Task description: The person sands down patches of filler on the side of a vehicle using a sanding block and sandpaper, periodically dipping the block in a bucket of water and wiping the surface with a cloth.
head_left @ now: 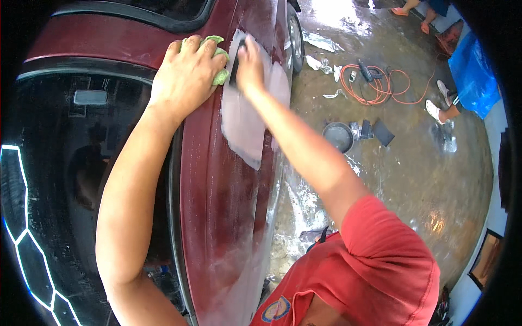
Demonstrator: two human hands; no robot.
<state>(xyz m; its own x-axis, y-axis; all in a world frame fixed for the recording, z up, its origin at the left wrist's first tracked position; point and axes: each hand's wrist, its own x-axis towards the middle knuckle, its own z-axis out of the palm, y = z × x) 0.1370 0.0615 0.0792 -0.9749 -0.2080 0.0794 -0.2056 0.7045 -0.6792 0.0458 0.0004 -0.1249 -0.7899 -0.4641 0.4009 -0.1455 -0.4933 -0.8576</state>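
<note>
A dark red car body panel [204,190] runs up the middle of the view, with a pale, smooth filler patch [242,122] on its side. My left hand [185,73] is curled over a crumpled light green cloth [221,76], which it presses on the panel left of the patch. On the patch's upper part, my right hand [252,70] grips a dark, flat piece of sandpaper [235,69] against the surface. The right hand and forearm are slightly blurred. My palms and the undersides of both held things are hidden.
Right of the car, a round bowl [337,137] stands on the wet floor beside dark sheets [383,132]. Farther off lie a coiled orange hose [375,87] and a dark tool [365,70]. People's feet [434,111] and a blue plastic sheet [474,73] are at upper right.
</note>
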